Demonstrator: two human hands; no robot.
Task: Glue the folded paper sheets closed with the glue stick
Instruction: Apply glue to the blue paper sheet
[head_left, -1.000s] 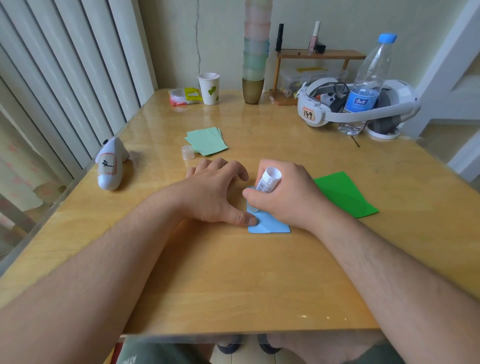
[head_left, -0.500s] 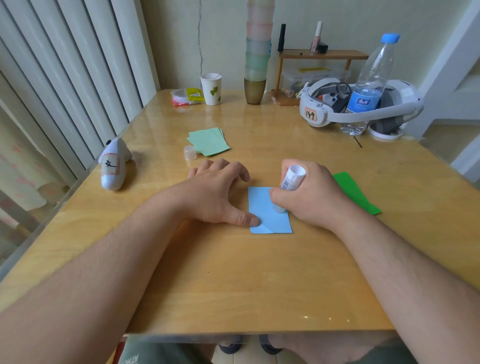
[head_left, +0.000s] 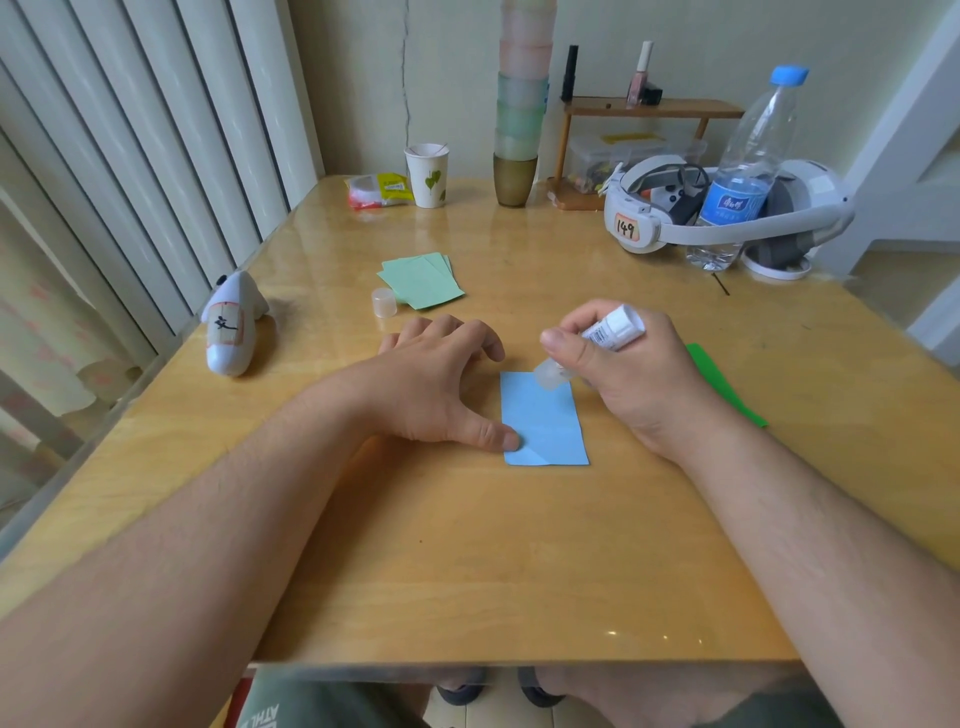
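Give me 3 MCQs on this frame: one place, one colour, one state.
1. Where is the glue cap?
A. On the glue stick
B. On the table beside the pale green sheets
C. In the left hand

2. What colour is the sheet under the glue stick?
A. Light blue
B. Yellow
C. Red

3. What is the left hand doing?
A. Holding the bottle
B. Lifting the sheet
C. Pressing the sheet with its thumb

Key: 1 B, it stands by the pale green sheets; 2 A, the blue sheet lies under the tip; 3 C, the thumb rests on its left edge while the right hand grips the stick.
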